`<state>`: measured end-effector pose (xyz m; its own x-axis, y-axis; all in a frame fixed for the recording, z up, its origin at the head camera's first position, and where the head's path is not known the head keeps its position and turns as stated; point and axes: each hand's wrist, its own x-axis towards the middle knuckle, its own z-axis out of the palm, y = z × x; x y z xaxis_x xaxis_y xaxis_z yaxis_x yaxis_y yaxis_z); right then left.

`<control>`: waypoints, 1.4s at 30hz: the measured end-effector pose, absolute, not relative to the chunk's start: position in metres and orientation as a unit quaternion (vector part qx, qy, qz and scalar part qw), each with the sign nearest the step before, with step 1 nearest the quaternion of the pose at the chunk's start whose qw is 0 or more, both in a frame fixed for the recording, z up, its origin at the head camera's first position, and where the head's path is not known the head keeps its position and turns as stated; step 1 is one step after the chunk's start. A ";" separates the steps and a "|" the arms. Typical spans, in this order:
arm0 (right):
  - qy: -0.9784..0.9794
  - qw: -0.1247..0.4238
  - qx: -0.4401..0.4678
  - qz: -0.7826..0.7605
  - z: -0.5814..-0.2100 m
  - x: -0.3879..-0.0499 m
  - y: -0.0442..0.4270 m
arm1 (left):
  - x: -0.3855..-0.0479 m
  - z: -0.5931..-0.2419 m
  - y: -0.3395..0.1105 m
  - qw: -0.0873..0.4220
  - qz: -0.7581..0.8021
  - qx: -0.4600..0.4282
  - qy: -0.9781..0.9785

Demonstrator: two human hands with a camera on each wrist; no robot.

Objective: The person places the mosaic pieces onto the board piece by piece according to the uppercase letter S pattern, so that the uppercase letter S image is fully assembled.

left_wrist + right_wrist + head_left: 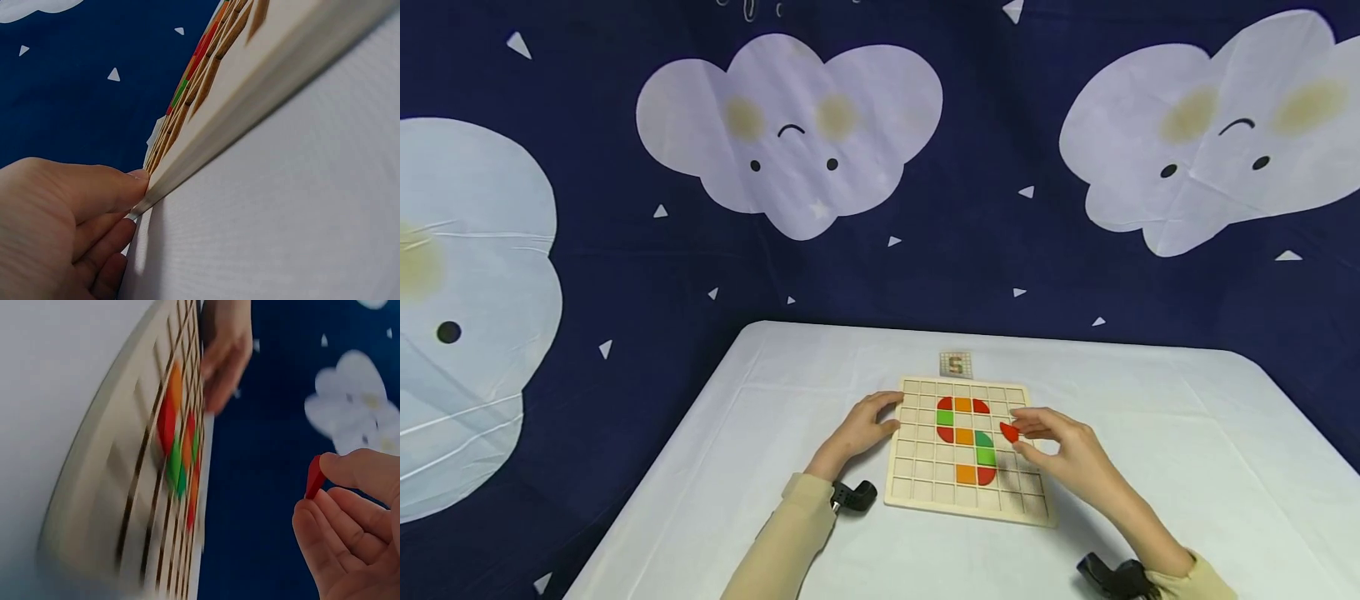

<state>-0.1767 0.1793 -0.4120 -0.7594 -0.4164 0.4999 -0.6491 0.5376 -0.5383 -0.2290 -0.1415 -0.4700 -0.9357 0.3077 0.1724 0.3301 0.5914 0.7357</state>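
Observation:
In the head view my right hand (1071, 454) pinches a red quarter-round tile (1009, 432) between thumb and fingers, above the right part of a wooden grid board (925, 492). The right wrist view shows the red tile (315, 477) edge-on, apart from the board. My left hand (859, 429) rests at the board's left edge, thumb and forefinger spread along it; the left wrist view shows the thumb (119, 187) touching that edge. Red, orange and green tiles (965, 437) lie in the grid in an S-like curve.
A small card (956, 365) with an S pattern on a grid lies just behind the board. Both stand on a white-covered table (1187, 433). Behind it hangs a dark blue cloth (985, 275) with cloud faces. A black wrist camera (855, 497) sits on each arm.

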 end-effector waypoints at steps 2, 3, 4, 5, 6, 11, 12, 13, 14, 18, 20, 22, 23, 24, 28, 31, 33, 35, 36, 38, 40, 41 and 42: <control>-0.849 0.132 0.334 0.387 -0.412 -0.179 0.163 | -0.229 -0.470 -0.140 0.016 -0.412 -0.181 -0.893; -0.844 0.122 0.344 0.393 -0.414 -0.180 0.155 | -0.229 -0.470 -0.140 0.017 -0.411 -0.182 -0.893; -0.841 0.112 0.354 0.394 -0.415 -0.181 0.149 | -0.229 -0.471 -0.139 0.018 -0.409 -0.182 -0.894; -0.838 0.104 0.362 0.394 -0.417 -0.181 0.143 | -0.230 -0.471 -0.138 0.018 -0.407 -0.183 -0.895; -0.837 0.096 0.369 0.393 -0.420 -0.182 0.138 | -0.230 -0.471 -0.137 0.018 -0.406 -0.183 -0.895; -0.834 0.041 0.386 0.392 -0.433 -0.184 0.122 | -0.229 -0.471 -0.135 0.016 -0.404 -0.185 -0.896; -0.834 0.029 0.387 0.393 -0.436 -0.184 0.121 | -0.229 -0.470 -0.135 0.016 -0.403 -0.185 -0.896; -0.834 0.019 0.387 0.393 -0.439 -0.185 0.120 | -0.229 -0.470 -0.135 0.015 -0.403 -0.184 -0.897; -0.836 0.013 0.387 0.389 -0.441 -0.185 0.119 | -0.228 -0.469 -0.135 0.014 -0.403 -0.184 -0.897; -0.849 0.007 0.388 0.359 -0.451 -0.185 0.117 | -0.229 -0.469 -0.136 0.011 -0.403 -0.180 -0.897; -0.855 0.010 0.389 0.344 -0.454 -0.185 0.116 | -0.229 -0.469 -0.136 0.012 -0.405 -0.179 -0.897; -0.859 0.012 0.387 0.334 -0.456 -0.185 0.115 | -0.229 -0.470 -0.136 0.014 -0.405 -0.179 -0.896; -0.861 0.012 0.386 0.330 -0.457 -0.185 0.115 | -0.228 -0.470 -0.136 0.014 -0.405 -0.180 -0.896; -0.863 0.012 0.385 0.328 -0.457 -0.184 0.115 | -0.228 -0.470 -0.136 0.015 -0.405 -0.181 -0.896; -0.866 0.010 0.381 0.324 -0.458 -0.184 0.116 | -0.228 -0.472 -0.135 0.015 -0.405 -0.180 -0.896; -0.865 0.011 0.380 0.327 -0.458 -0.183 0.116 | -0.228 -0.473 -0.135 0.015 -0.405 -0.181 -0.896; -0.865 0.012 0.379 0.328 -0.458 -0.183 0.116 | -0.228 -0.473 -0.136 0.016 -0.404 -0.183 -0.896; -0.866 0.014 0.378 0.327 -0.458 -0.183 0.116 | -0.228 -0.472 -0.136 0.017 -0.403 -0.184 -0.896; -0.868 0.013 0.376 0.325 -0.458 -0.182 0.116 | -0.228 -0.472 -0.136 0.017 -0.403 -0.185 -0.896; -0.870 0.012 0.373 0.323 -0.458 -0.182 0.115 | -0.228 -0.472 -0.136 0.019 -0.402 -0.186 -0.896; -0.871 0.012 0.370 0.324 -0.458 -0.182 0.116 | -0.228 -0.472 -0.136 0.020 -0.401 -0.188 -0.896; -0.871 0.009 0.366 0.329 -0.456 -0.182 0.116 | -0.228 -0.472 -0.136 0.019 -0.400 -0.189 -0.897; -0.869 0.011 0.364 0.335 -0.453 -0.183 0.117 | -0.228 -0.472 -0.136 0.019 -0.400 -0.190 -0.897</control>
